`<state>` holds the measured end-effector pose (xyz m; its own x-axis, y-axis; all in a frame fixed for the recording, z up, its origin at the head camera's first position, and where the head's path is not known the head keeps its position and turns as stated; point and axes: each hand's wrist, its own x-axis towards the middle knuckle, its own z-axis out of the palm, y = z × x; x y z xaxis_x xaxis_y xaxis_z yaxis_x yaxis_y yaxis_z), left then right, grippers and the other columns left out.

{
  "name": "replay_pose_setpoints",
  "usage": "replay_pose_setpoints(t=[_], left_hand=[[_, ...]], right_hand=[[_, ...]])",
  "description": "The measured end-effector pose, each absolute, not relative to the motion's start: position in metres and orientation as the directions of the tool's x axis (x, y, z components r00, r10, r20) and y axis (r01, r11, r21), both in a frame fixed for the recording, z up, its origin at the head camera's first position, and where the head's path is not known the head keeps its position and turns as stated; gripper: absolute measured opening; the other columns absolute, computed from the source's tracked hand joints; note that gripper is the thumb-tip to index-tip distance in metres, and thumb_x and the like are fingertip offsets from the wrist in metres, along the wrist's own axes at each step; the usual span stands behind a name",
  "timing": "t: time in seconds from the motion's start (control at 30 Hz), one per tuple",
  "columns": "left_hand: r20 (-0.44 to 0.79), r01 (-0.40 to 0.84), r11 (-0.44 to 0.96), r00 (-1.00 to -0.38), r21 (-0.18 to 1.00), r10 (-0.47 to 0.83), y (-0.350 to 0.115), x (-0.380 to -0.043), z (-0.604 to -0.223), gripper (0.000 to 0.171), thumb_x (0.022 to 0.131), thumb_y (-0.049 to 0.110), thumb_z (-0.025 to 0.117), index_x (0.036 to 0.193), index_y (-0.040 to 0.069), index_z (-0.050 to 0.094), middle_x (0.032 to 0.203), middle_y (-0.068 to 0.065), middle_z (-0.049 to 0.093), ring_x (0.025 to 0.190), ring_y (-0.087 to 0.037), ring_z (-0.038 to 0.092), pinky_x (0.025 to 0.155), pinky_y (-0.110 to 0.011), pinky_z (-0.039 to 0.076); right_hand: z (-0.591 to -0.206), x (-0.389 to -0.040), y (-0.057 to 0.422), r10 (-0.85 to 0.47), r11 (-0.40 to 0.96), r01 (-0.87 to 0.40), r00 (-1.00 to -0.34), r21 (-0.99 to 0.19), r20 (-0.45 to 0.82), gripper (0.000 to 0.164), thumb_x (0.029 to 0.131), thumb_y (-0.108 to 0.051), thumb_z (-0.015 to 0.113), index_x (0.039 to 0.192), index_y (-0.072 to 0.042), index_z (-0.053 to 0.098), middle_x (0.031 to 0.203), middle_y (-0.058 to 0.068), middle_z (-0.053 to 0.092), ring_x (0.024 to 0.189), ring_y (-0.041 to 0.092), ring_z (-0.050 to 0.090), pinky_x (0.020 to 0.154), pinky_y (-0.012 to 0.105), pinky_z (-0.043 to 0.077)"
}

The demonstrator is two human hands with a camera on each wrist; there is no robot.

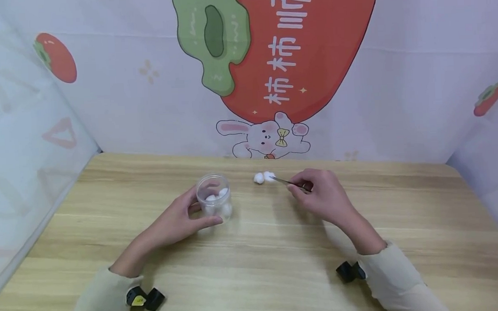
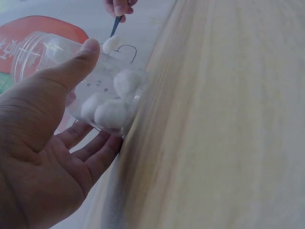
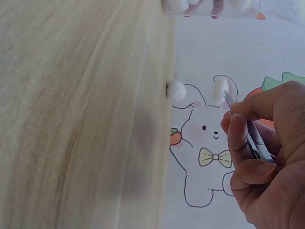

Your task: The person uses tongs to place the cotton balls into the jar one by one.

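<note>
My left hand [image 1: 174, 223] holds a clear round jar [image 1: 212, 203] upright on the table, with thumb and fingers on either side. Several white cotton balls [image 2: 112, 113] lie inside it, and its mouth is uncovered. To the right, my right hand [image 1: 325, 196] pinches metal tweezers [image 1: 283, 180]. Their tips grip a cotton ball [image 3: 219, 89], which hangs above the tabletop in the right wrist view. Another cotton ball [image 1: 258, 178] rests on the table between the jar and the tweezers. Part of the tweezers is hidden by the right fingers.
The wooden table [image 1: 255, 277] meets a printed cloth backdrop [image 1: 419, 95] just behind the cotton balls. A side cloth [image 1: 25, 153] borders the left edge. Small black devices [image 1: 155, 299] sit at both cuffs, close to the tabletop.
</note>
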<state>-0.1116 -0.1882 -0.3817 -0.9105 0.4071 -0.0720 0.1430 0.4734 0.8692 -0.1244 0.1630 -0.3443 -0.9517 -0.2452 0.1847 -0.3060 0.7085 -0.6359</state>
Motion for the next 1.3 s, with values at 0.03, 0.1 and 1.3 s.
replay_pose_setpoints(t=[0.03,0.1,1.3], left_hand=[[-0.073,0.142,0.475,-0.911,0.868,0.407,-0.188,-0.112,-0.382,0.075,0.086,0.041,0.089,0.149,0.040,0.048,0.153,-0.001,0.057,0.141,-0.028,0.061,0.119,-0.047,0.052],[-0.072,0.144,0.478,-0.911,0.867,0.406,-0.189,-0.112,-0.383,0.075,0.086,0.041,0.089,0.149,0.040,0.048,0.152,-0.001,0.057,0.141,-0.028,0.061,0.119,-0.047,0.052],[-0.055,0.171,0.469,-0.901,0.867,0.430,-0.187,-0.118,-0.387,0.076,0.088,0.037,0.088,0.152,0.033,0.047,0.152,-0.005,0.058,0.141,-0.030,0.061,0.119,-0.047,0.052]], right_hand=[[-0.343,-0.124,0.162,-0.247,0.705,-0.309,-0.951,-0.639,0.187,0.005,0.093,-0.009,0.079,0.096,-0.007,0.083,0.089,0.005,0.076,0.075,0.018,0.057,0.062,0.022,0.048],[-0.340,-0.125,0.159,-0.250,0.698,-0.318,-0.948,-0.642,0.198,0.005,0.094,-0.009,0.079,0.097,-0.008,0.083,0.089,0.005,0.076,0.076,0.018,0.057,0.063,0.023,0.049],[-0.295,-0.110,0.109,-0.396,0.556,-0.485,-0.869,-0.676,0.297,0.009,0.093,-0.015,0.081,0.101,-0.017,0.085,0.085,-0.008,0.072,0.076,0.010,0.062,0.066,0.026,0.059]])
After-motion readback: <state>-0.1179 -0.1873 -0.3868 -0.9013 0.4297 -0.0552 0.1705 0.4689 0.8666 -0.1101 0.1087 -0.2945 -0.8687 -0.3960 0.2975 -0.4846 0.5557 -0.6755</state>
